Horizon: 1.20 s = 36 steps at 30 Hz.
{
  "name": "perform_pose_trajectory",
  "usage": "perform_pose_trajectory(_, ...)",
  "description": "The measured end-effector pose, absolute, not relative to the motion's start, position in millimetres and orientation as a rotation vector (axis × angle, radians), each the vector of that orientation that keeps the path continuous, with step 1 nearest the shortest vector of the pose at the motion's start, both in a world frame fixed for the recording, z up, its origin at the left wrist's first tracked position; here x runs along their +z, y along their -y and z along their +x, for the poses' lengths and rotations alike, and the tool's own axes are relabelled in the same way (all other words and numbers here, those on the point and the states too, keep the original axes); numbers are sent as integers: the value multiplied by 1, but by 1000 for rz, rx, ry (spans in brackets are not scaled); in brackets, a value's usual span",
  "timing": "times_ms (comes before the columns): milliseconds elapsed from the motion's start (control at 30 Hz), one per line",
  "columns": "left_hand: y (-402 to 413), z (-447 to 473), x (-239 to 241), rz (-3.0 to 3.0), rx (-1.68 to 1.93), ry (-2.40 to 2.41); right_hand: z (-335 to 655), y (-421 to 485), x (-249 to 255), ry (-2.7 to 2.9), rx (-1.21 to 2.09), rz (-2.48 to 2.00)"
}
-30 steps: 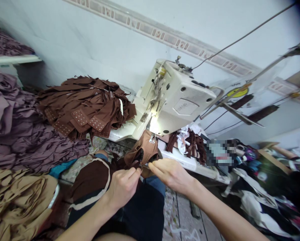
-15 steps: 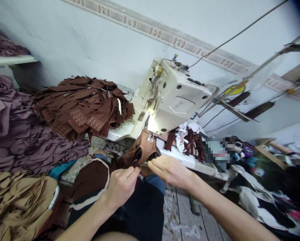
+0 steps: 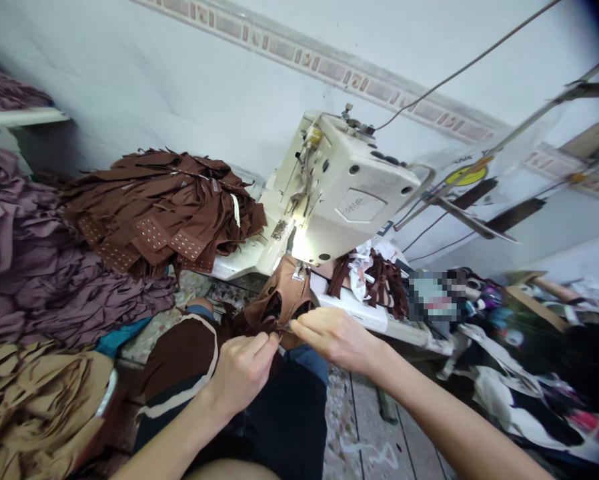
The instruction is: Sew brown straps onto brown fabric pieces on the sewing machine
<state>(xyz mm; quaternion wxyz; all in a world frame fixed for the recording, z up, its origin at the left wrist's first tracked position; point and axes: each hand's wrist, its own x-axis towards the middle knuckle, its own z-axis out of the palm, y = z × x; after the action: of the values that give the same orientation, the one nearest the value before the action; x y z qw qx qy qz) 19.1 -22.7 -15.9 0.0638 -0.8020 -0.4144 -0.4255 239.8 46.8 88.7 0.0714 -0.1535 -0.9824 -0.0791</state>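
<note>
A brown fabric piece (image 3: 285, 300) hangs from under the presser foot of a cream sewing machine (image 3: 339, 193). My left hand (image 3: 242, 370) pinches its lower edge with thumb and fingers closed. My right hand (image 3: 332, 337) pinches the same edge from the right, its fingertips almost meeting the left ones. Both hands sit just in front of the machine bed, above my lap.
A heap of dark brown pieces with hook strips (image 3: 164, 213) lies left of the machine. Mauve fabric (image 3: 44, 267) and tan fabric (image 3: 34, 400) are piled at far left. More brown scraps (image 3: 379, 280) and clutter sit to the right of the machine.
Both hands stay pinched on the brown piece and have shifted only slightly up and left in view as the camera moved.
</note>
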Motion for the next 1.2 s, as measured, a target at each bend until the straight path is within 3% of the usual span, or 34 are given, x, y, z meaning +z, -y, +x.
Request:
perform_pose_trajectory(700, 22, 15, -21, -2430, -1372, 1313, 246, -51, 75, 2793, -306, -365)
perform_pose_trajectory(1200, 23, 14, -27, -2451, -1341, 1341, 242, -62, 81, 2930, -119, -423)
